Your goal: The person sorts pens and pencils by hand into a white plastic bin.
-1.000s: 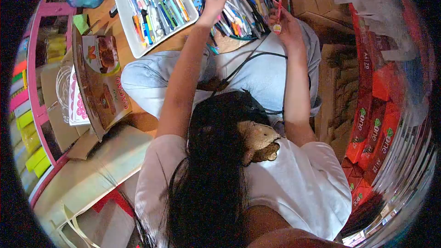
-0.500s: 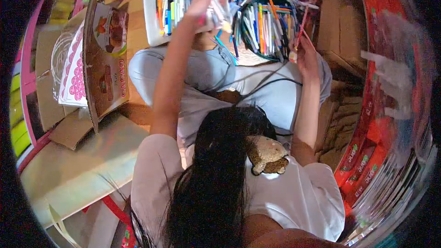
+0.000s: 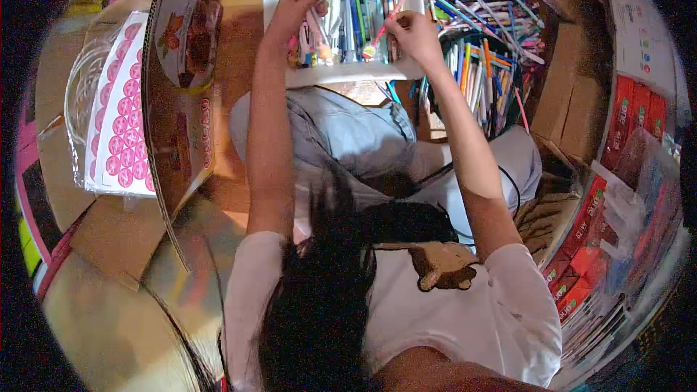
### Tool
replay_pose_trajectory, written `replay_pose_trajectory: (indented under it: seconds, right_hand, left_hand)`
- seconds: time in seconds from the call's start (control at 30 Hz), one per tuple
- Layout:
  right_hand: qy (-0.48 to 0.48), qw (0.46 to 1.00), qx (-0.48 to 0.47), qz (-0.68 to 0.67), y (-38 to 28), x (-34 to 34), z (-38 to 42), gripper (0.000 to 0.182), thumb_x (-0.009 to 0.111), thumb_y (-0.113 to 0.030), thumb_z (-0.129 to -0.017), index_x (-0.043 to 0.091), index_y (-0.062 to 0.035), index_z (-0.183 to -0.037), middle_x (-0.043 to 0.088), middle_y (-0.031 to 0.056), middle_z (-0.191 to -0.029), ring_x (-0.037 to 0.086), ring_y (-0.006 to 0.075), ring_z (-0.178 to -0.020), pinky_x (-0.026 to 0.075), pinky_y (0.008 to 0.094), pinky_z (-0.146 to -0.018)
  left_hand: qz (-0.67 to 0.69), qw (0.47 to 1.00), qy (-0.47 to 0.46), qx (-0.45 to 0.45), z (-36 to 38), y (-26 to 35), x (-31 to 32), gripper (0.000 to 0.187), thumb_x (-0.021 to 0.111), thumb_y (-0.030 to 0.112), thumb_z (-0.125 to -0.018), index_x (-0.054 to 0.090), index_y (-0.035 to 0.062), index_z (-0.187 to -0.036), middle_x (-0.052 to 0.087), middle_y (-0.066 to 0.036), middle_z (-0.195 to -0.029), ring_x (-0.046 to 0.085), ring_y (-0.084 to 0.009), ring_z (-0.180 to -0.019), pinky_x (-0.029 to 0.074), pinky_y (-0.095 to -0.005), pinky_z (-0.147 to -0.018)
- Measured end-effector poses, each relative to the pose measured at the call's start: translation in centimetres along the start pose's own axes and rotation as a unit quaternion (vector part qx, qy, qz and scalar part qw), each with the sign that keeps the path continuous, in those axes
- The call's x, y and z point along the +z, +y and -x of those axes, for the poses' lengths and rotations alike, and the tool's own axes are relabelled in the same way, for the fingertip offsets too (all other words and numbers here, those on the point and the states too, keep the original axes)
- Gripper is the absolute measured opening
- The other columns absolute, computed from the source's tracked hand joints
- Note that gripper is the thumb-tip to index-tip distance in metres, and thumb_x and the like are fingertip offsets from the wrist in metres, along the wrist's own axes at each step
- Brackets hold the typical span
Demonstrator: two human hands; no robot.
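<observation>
My left hand is closed around a small bunch of pens, pinkish and white, at the left side of a white tray. Many pens and markers lie lengthwise in that tray. Between the fingertips of my right hand is a slim pink pencil. A small rounded, colourful topper sits at its lower end, over the tray's right half. The fingers partly hide both the bunch and the pencil.
Right of the tray stands a dark round basket full of pens, with a loose pen heap behind it. An open cardboard box holding pink-printed sheets is at left. Red packs line the right side.
My right hand has carried the pink pencil from beside the basket leftward over the tray. My left hand still grips the bunch. The view has shifted, and the tray appears further right.
</observation>
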State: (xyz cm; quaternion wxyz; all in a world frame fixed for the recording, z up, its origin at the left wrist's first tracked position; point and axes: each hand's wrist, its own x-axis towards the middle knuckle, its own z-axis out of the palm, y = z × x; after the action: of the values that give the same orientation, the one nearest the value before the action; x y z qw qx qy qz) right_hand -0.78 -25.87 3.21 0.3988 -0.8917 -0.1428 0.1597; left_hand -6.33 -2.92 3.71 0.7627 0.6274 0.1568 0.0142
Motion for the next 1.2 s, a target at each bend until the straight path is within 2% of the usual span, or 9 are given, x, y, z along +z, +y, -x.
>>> replay_pose_trajectory:
  seconds: [0.23,0.5,0.63,0.73,0.83,0.93,1.03,1.17,1.2]
  right_hand:
    - [-0.089,0.961,-0.038,0.259,0.5,1.9,-2.5,0.024,0.061,-0.023,-0.074,0.063,0.0003,-0.079,0.061,0.0211,-0.077,0.060,0.0370,-0.076,0.048,0.0429,-0.069]
    - [-0.157,0.926,-0.020,0.342,-0.7,2.3,-3.9,0.024,0.051,-0.023,-0.081,0.058,-0.0026,-0.093,0.060,0.0217,-0.084,0.057,0.0390,-0.081,0.046,0.0461,-0.072]
    - [-0.132,0.907,-0.048,0.396,-2.3,2.6,-2.9,0.024,0.053,-0.026,-0.081,0.059,-0.0046,-0.090,0.062,0.0190,-0.084,0.060,0.0354,-0.081,0.048,0.0450,-0.070]
    - [-0.113,0.904,-0.002,0.412,-3.7,3.0,-2.5,0.026,0.055,-0.028,-0.080,0.059,-0.0038,-0.089,0.062,0.0199,-0.083,0.061,0.0344,-0.079,0.048,0.0443,-0.068]
    - [-0.087,0.906,-0.014,0.414,-3.5,3.3,-2.3,0.030,0.054,-0.032,-0.081,0.058,-0.0024,-0.088,0.061,0.0215,-0.082,0.062,0.0343,-0.075,0.049,0.0435,-0.065]
    - [-0.024,0.938,-0.010,0.345,-4.4,2.6,-2.0,0.034,0.051,-0.034,-0.084,0.058,-0.0016,-0.089,0.062,0.0197,-0.080,0.061,0.0341,-0.073,0.048,0.0418,-0.062]
    - [0.068,0.989,-0.087,0.101,-6.1,1.7,-2.6,0.036,0.049,-0.037,-0.086,0.058,-0.0016,-0.091,0.062,0.0158,-0.075,0.061,0.0290,-0.067,0.047,0.0363,-0.058]
    - [0.020,0.987,-0.089,-0.129,-8.8,1.8,-3.3,0.037,0.055,-0.035,-0.082,0.060,-0.0007,-0.094,0.063,0.0149,-0.073,0.062,0.0251,-0.069,0.047,0.0348,-0.062]
    - [0.052,0.981,-0.139,-0.125,-8.5,2.4,-3.7,0.036,0.060,-0.034,-0.079,0.061,-0.0007,-0.093,0.062,0.0107,-0.070,0.059,0.0162,-0.064,0.046,0.0290,-0.058]
  left_hand:
    - [0.000,1.000,0.010,0.027,-1.2,-1.4,-1.2,0.028,0.066,0.016,-0.074,0.048,0.0029,-0.093,0.055,-0.004,-0.065,0.054,-0.0124,-0.056,0.044,-0.0240,-0.049]
    - [0.054,0.995,0.064,0.044,-2.2,-4.5,-2.9,0.033,0.064,0.013,-0.075,0.049,-0.0005,-0.102,0.057,-0.005,-0.066,0.055,-0.0136,-0.056,0.046,-0.0238,-0.048]
    - [-0.085,0.991,0.107,-0.003,-1.7,-2.1,-1.9,0.029,0.063,0.014,-0.074,0.051,0.0015,-0.097,0.056,-0.005,-0.064,0.053,-0.0130,-0.053,0.045,-0.0247,-0.048]
    - [-0.003,0.997,0.071,0.043,-1.9,-2.7,-1.9,0.024,0.063,0.015,-0.073,0.051,0.0035,-0.090,0.056,-0.004,-0.062,0.052,-0.0120,-0.051,0.044,-0.0245,-0.047]
    - [-0.059,0.996,0.053,0.037,-1.8,-1.7,-2.0,0.022,0.063,0.017,-0.073,0.051,0.0051,-0.086,0.055,-0.003,-0.062,0.052,-0.0110,-0.052,0.043,-0.0235,-0.047]
    - [-0.008,0.999,0.030,0.029,-0.4,0.4,-0.3,0.022,0.063,0.019,-0.073,0.051,0.0042,-0.085,0.055,-0.003,-0.063,0.053,-0.0110,-0.054,0.043,-0.0232,-0.049]
    - [0.036,0.999,0.000,0.026,-0.4,0.3,0.2,0.022,0.061,0.018,-0.077,0.051,0.0026,-0.089,0.055,-0.003,-0.066,0.054,-0.0114,-0.058,0.044,-0.0227,-0.052]
    - [0.147,0.982,-0.105,0.045,-0.1,-0.1,0.9,0.011,0.059,0.014,-0.081,0.056,0.0037,-0.084,0.058,-0.003,-0.070,0.056,-0.0100,-0.063,0.045,-0.0234,-0.059]
    - [0.131,0.985,-0.104,0.025,0.2,0.4,1.0,0.012,0.059,0.014,-0.081,0.056,0.0035,-0.087,0.059,-0.003,-0.072,0.056,-0.0098,-0.064,0.045,-0.0235,-0.060]
